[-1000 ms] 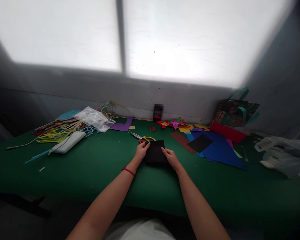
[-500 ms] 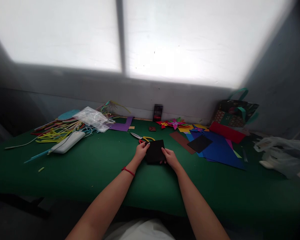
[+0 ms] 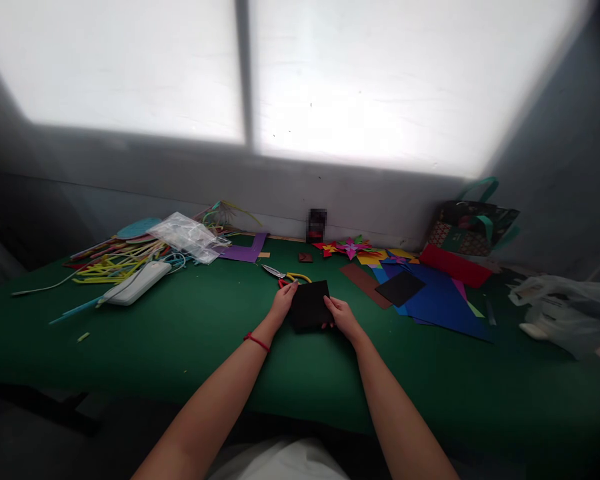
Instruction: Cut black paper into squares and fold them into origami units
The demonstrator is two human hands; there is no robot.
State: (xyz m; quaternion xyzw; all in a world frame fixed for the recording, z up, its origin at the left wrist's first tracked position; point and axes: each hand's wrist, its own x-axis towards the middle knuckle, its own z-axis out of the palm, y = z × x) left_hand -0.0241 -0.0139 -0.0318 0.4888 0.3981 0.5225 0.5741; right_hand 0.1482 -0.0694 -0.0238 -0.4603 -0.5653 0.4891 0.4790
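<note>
A square of black paper [image 3: 310, 307] is held between my two hands, low over the green table. My left hand [image 3: 284, 300] pinches its upper left corner, thumb on top. On the right edge, my right hand [image 3: 341, 316] grips it with the thumb above and the fingers curled beneath. Whether the paper is folded or layered I cannot tell. Just beyond it lie scissors [image 3: 298, 277] with yellow and red handles, blades pointing up and left, partly hidden by the paper and my left hand.
On the right lie blue sheets [image 3: 445, 307], a brown strip [image 3: 365, 285], another black piece [image 3: 400, 288] and folded paper flowers [image 3: 351, 247]. A plastic bag [image 3: 560, 307] stands farther right. Leftward are a white power strip [image 3: 137, 283], a clear bag [image 3: 185, 237] and many coloured strips [image 3: 105, 270].
My left hand has slid very slightly along the black paper's corner. Otherwise both hands keep their hold, and the view has shifted a little.
</note>
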